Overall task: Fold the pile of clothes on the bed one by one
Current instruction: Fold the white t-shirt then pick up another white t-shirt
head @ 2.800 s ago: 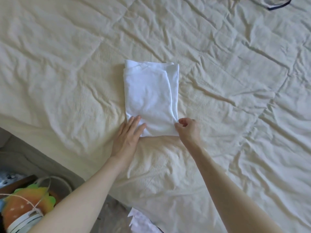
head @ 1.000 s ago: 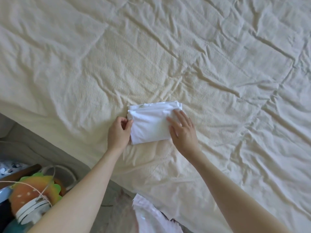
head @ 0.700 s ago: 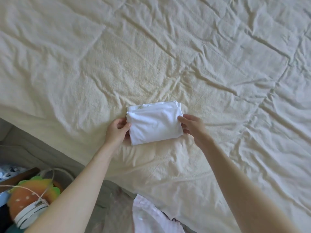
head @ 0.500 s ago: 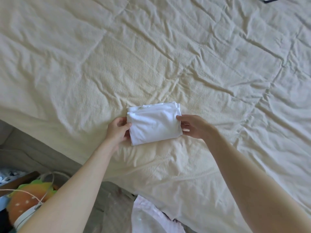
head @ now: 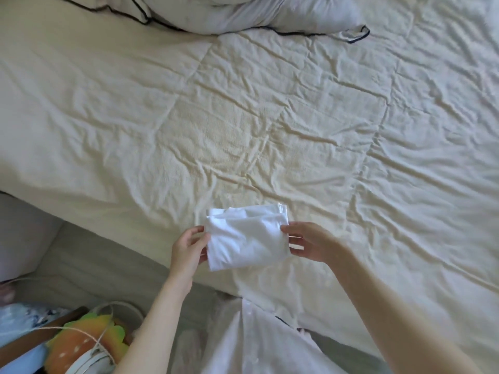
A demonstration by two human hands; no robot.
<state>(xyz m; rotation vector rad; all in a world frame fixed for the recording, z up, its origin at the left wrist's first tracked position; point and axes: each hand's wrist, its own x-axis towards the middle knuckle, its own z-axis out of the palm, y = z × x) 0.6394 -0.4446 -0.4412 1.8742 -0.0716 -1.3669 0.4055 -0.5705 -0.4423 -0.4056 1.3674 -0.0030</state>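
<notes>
A white garment (head: 247,238), folded into a small rectangle, is held just above the near edge of the bed (head: 243,125). My left hand (head: 189,248) grips its left edge, thumb on top and fingers underneath. My right hand (head: 307,242) grips its right edge the same way. Several folded layers show along the garment's far edge.
A pale garment with dark piping (head: 243,14) lies bunched at the far side of the cream quilt. Left of the bed, on the floor, are an orange and green toy (head: 86,344), a cord and a round white object (head: 89,363). My own white clothing (head: 259,344) fills the bottom middle.
The long folded garment has been folded in half into a small rectangle. Both hands moved to grip its sides and raised it off the quilt. The camera view tilted up toward the far bed.
</notes>
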